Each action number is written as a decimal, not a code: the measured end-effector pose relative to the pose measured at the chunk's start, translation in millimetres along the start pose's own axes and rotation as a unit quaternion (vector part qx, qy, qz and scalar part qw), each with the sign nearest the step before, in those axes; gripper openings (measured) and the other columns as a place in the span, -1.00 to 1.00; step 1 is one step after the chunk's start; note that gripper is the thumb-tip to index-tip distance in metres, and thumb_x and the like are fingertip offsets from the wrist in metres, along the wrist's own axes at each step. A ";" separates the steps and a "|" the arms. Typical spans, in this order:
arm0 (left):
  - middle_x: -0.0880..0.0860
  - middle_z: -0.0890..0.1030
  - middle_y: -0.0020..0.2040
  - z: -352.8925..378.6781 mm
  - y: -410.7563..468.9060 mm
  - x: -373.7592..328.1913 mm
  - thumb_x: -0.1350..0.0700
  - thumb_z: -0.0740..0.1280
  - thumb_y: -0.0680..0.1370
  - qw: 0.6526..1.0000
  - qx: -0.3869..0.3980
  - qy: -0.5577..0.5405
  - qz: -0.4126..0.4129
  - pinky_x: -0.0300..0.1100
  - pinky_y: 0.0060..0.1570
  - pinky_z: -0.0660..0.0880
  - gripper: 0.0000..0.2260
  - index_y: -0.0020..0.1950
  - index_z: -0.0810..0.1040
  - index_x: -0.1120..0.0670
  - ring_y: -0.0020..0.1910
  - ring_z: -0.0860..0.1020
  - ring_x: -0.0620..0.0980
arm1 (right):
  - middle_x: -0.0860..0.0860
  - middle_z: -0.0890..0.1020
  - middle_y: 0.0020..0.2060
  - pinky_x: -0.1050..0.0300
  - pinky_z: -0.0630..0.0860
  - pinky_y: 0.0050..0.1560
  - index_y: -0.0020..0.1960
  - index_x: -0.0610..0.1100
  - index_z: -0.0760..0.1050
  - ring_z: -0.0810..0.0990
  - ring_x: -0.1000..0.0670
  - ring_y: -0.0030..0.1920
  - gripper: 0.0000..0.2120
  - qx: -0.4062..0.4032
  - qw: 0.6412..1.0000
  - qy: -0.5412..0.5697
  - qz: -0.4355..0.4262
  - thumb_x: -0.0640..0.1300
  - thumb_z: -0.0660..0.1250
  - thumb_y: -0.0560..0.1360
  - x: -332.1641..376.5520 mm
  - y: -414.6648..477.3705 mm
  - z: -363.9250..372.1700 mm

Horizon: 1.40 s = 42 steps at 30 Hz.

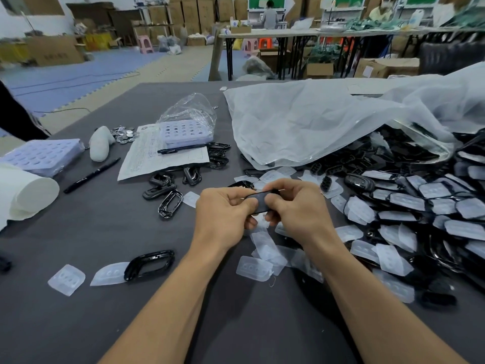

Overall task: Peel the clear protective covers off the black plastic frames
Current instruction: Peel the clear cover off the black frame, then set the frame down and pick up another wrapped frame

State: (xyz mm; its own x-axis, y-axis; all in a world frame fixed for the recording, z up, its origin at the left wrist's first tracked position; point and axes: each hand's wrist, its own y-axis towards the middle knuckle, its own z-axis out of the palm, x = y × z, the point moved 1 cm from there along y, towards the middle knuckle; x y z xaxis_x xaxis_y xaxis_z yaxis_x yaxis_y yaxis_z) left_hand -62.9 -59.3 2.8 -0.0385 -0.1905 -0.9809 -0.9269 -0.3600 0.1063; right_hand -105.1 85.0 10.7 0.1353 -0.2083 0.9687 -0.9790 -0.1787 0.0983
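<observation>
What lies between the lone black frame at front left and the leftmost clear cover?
Head view: a second clear cover, its edge at the black frame, apart from the leftmost clear cover.

One held frame (258, 200) in two hands: left hand (223, 214), right hand (296, 208). Two pens (91, 175) and two lilac trays (39, 156), 9 to 11 o'clock. One paper form (147, 158). One bare frame (149, 264) and two loose covers (67, 279) at 8 o'clock. Covered frames (420, 206) heaped at 3 o'clock, too many to count.
</observation>
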 end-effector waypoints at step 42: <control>-0.24 0.64 -0.10 34.6 -5.4 14.0 0.19 0.55 0.43 0.939 0.037 0.299 0.167 -0.16 0.44 0.28 -0.86 -0.28 0.74 -0.03 0.07 0.32 -0.69 | -0.06 0.67 -0.02 0.00 0.39 0.20 0.11 -0.08 0.57 0.55 -0.13 0.10 -0.71 -0.080 0.836 -0.543 0.027 -0.33 0.32 0.45 -18.5 68.4 -118.5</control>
State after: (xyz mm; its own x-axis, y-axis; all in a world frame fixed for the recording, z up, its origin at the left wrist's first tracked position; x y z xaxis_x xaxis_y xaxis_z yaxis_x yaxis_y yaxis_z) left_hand -71.4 -28.4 -17.2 -0.1353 -0.7673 -0.6269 -0.9248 -0.1293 0.3578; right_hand -192.7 190.6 26.5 0.0645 -0.9770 0.2032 -0.9843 -0.0288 0.1740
